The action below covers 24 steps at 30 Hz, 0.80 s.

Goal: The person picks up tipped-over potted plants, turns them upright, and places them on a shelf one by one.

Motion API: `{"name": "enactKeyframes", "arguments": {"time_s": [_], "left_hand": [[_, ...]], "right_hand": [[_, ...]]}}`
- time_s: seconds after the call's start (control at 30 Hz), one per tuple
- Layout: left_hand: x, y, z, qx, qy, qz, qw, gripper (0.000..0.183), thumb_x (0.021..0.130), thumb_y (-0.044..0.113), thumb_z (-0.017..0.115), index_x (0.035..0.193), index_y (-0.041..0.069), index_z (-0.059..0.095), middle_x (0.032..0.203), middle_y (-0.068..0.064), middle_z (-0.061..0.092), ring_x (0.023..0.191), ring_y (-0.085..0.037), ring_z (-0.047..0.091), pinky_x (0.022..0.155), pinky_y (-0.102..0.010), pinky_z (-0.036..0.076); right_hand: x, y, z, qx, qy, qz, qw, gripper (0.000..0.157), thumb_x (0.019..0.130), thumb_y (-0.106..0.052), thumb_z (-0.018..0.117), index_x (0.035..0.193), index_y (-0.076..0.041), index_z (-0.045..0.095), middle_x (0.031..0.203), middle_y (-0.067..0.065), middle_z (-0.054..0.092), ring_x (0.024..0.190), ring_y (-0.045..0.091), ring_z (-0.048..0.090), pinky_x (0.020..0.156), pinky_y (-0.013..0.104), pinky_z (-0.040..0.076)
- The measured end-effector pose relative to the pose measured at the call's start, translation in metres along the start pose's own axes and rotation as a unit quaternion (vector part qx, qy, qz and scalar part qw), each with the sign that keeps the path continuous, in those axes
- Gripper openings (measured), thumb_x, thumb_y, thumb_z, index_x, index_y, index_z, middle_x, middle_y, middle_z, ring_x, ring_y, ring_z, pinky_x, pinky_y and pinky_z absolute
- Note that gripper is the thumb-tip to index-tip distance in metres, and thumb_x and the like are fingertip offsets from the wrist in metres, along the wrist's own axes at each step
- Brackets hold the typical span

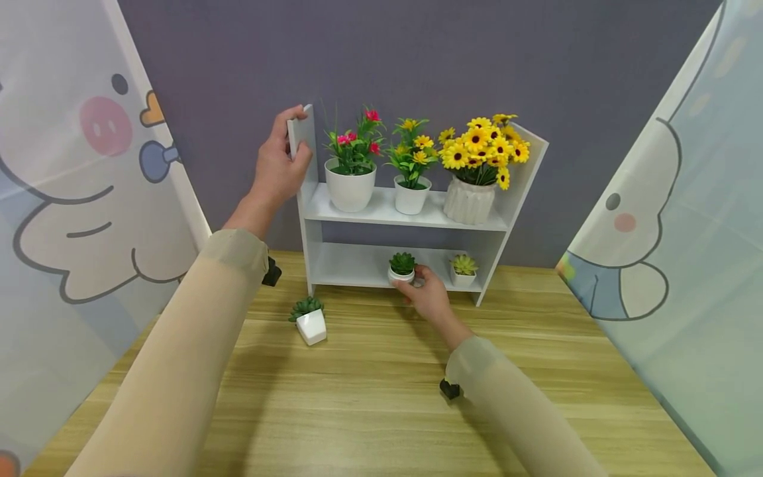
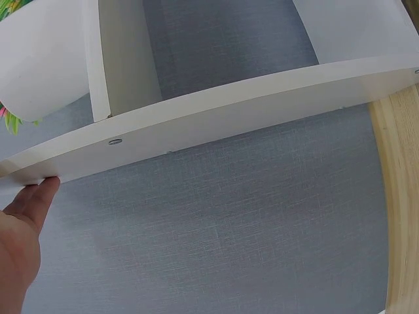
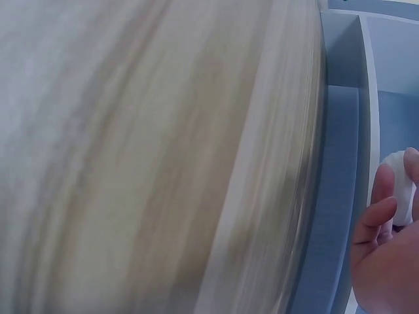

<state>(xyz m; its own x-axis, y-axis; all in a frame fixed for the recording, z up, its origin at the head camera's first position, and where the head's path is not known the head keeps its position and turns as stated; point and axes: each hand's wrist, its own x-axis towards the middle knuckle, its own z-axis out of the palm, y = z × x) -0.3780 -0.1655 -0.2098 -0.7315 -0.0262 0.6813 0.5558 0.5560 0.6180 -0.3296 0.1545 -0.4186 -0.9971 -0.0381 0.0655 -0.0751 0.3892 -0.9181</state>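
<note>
My left hand [image 1: 279,165] grips the upper end of the left side panel [image 1: 308,173] of a white two-tier shelf, thumb on one face and fingers on the other. In the left wrist view, fingertips of the left hand [image 2: 26,229] press the panel's outer face [image 2: 216,134]. On the lower board, my right hand [image 1: 430,298] holds a small dark green succulent in a round white pot [image 1: 402,266], thumb in front and fingers at its right side. The right wrist view has the right hand [image 3: 389,255] curved about the white pot [image 3: 400,186], partly hidden by fingers.
A light green succulent [image 1: 463,268] stands right of the right hand. Above are pink flowers [image 1: 352,179], small yellow flowers [image 1: 411,192] and sunflowers [image 1: 471,199], all potted. Another succulent [image 1: 311,324] lies tipped on the wooden table [image 1: 357,411], before the shelf's left foot.
</note>
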Motion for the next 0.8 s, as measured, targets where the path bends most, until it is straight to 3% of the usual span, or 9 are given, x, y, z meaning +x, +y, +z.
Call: {"name": "enactKeyframes", "arguments": {"time_s": [0.17, 0.4, 0.57, 0.67, 0.8], "left_hand": [[0.0, -0.002, 0.0, 0.002, 0.0, 0.007, 1.0, 0.053, 0.112, 0.021, 0.044, 0.164, 0.027, 0.04, 0.162, -0.017, 0.056, 0.114, -0.035, 0.069, 0.086, -0.042, 0.05], [-0.001, -0.002, 0.0, 0.005, 0.0, 0.007, 1.0, 0.053, 0.112, 0.022, 0.043, 0.165, 0.028, 0.039, 0.162, -0.017, 0.056, 0.115, -0.035, 0.069, 0.086, -0.043, 0.05], [-0.001, -0.002, -0.001, 0.006, -0.001, 0.006, 1.0, 0.053, 0.112, 0.021, 0.043, 0.165, 0.028, 0.039, 0.161, -0.019, 0.057, 0.113, -0.035, 0.068, 0.086, -0.043, 0.05], [-0.001, -0.002, 0.0, 0.007, -0.001, 0.005, 1.0, 0.053, 0.113, 0.021, 0.044, 0.165, 0.029, 0.039, 0.16, -0.019, 0.057, 0.113, -0.034, 0.068, 0.086, -0.044, 0.051], [-0.001, -0.002, -0.001, 0.004, -0.004, 0.005, 1.0, 0.053, 0.113, 0.021, 0.044, 0.165, 0.029, 0.038, 0.163, -0.017, 0.055, 0.117, -0.035, 0.068, 0.089, -0.048, 0.052]], "right_hand": [[0.002, 0.001, 0.002, 0.001, 0.006, 0.002, 1.0, 0.078, 0.101, -0.032, 0.081, 0.161, 0.001, 0.045, 0.16, 0.023, 0.054, 0.092, 0.041, 0.078, 0.068, 0.024, 0.053], [0.001, 0.0, 0.0, 0.016, 0.003, 0.001, 1.0, 0.079, 0.099, -0.03, 0.083, 0.162, 0.001, 0.045, 0.161, 0.022, 0.053, 0.092, 0.039, 0.078, 0.068, 0.026, 0.052], [-0.003, 0.001, -0.002, 0.034, -0.007, 0.006, 0.999, 0.084, 0.099, -0.029, 0.084, 0.165, -0.002, 0.04, 0.164, 0.02, 0.05, 0.106, 0.042, 0.077, 0.088, 0.04, 0.061], [-0.007, 0.002, -0.004, 0.025, -0.006, -0.004, 1.0, 0.085, 0.099, -0.03, 0.084, 0.166, -0.002, 0.04, 0.164, 0.02, 0.051, 0.121, 0.041, 0.072, 0.102, 0.048, 0.06], [-0.015, 0.002, -0.008, 0.004, -0.01, -0.014, 1.0, 0.085, 0.099, -0.031, 0.084, 0.166, -0.003, 0.041, 0.163, 0.021, 0.053, 0.121, 0.036, 0.071, 0.103, 0.049, 0.059]]}}
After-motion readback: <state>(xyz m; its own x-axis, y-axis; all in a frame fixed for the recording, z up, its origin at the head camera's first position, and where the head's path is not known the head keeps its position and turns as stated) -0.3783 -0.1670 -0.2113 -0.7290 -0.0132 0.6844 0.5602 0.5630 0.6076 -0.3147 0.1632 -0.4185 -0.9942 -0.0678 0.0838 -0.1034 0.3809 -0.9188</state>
